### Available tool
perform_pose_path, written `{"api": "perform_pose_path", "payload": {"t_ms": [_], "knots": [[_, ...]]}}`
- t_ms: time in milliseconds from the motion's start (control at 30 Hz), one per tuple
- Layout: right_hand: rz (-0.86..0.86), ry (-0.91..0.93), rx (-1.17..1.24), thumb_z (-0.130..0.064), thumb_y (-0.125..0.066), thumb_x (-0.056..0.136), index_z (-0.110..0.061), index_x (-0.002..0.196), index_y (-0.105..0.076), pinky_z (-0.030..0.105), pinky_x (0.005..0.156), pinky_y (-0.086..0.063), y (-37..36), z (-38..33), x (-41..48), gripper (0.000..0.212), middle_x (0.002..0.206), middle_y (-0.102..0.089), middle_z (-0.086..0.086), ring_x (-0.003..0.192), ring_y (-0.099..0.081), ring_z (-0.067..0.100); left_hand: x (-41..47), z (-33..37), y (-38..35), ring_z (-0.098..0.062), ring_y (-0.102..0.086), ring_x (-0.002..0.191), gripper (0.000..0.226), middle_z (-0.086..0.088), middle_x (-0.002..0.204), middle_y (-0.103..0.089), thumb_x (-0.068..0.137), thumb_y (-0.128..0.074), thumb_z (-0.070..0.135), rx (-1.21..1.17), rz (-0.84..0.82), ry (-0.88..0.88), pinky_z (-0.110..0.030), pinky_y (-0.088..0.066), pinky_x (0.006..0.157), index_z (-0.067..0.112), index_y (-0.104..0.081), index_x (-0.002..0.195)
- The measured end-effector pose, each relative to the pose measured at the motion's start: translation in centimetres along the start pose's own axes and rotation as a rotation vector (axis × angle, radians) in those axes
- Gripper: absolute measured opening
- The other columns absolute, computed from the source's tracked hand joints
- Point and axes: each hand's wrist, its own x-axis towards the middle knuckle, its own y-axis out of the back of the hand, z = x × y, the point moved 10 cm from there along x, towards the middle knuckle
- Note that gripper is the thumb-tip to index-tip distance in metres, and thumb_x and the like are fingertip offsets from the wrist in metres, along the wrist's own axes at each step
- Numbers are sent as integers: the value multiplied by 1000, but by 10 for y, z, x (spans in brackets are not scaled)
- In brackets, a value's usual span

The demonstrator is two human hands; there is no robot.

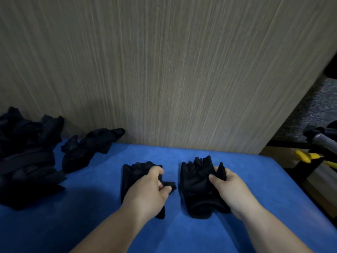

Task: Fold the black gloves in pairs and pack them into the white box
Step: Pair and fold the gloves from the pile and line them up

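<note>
Two black gloves lie side by side on the blue surface (209, 234), fingers pointing away from me. My left hand (145, 194) lies over the left glove (131, 176) and pinches its thumb flap between thumb and fingers. My right hand (229, 189) grips the right edge of the right glove (195, 185), its thumb pressed on the palm area. A loose black glove (87, 148) lies crumpled at the back left. The white box is not in view.
A heap of several black gloves (25, 157) fills the far left. A wood-grain panel (164, 70) stands upright right behind the blue surface. Off the right edge are a yellow-handled tool (308, 156) and a grey tube (322, 138).
</note>
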Motion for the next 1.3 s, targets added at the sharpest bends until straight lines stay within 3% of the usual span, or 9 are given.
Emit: {"api": "perform_pose_path", "payload": {"t_ms": [133,233,300,433,533,700,967,1167,1300], "knots": [[-70,-9,34,-12,-57,93,-20,96,-69,43,88,-55,-17,4,-1,15,89,-75,1,90,-70,20,-1,-11,9,-2,-59,76,35,12,85,-62,93,-53,41,49,6,30,-19,-45,66,37,-40,125],[-64,66,-115,-17,-60,92,-24,100,-66,18,77,-51,-24,-4,-5,13,90,-72,-7,91,-66,11,-3,3,20,-2,-52,75,17,13,77,-54,94,-51,40,153,123,-79,-14,-37,64,35,-48,110],[-25,136,-255,-22,-62,90,-26,102,-62,7,68,-42,-24,-11,-9,12,91,-68,-12,90,-62,7,-8,25,25,-1,-43,86,13,19,81,-47,93,-52,40,215,230,-230,-14,-34,74,34,-53,105],[43,261,-546,-34,-65,86,-28,107,-58,22,82,-42,-27,-25,-16,23,99,-60,-8,102,-58,15,-17,57,-3,3,-21,133,37,30,134,-36,95,-46,44,273,96,-458,-18,-9,109,41,-44,132],[68,257,-709,-50,-66,80,-27,120,-50,24,89,-42,-19,-27,-16,48,108,-53,-8,111,-53,15,-14,49,-36,2,8,144,52,24,156,-8,99,-31,49,461,-93,-463,-28,13,115,40,-17,149],[-6,158,-613,-45,-75,76,-27,89,-49,15,56,-36,-3,-16,-7,35,79,-59,-14,74,-55,1,-11,32,-46,-3,12,145,56,19,159,3,99,-22,53,572,-222,-353,-39,13,118,38,-7,151],[25,249,-529,-28,-78,75,-29,76,-53,19,59,-46,-6,-19,-8,25,66,-63,-13,63,-56,1,-10,29,-45,-6,9,146,57,17,159,2,98,-27,54,578,-240,-338,-42,12,117,43,-5,150],[-6,386,-533,-19,-76,74,-28,73,-49,23,55,-43,-18,-24,-10,29,57,-53,-9,53,-45,5,-11,30,-45,-8,10,146,59,15,159,0,98,-30,52,561,-259,-332,-43,11,117,41,-6,150],[-72,428,-479,-24,-82,70,-31,72,-57,13,59,-41,-24,-24,-12,26,62,-55,-12,59,-48,2,-10,33,-45,-5,12,144,63,16,159,-1,97,-33,49,538,-238,-355,-44,10,118,37,-2,151]]}}
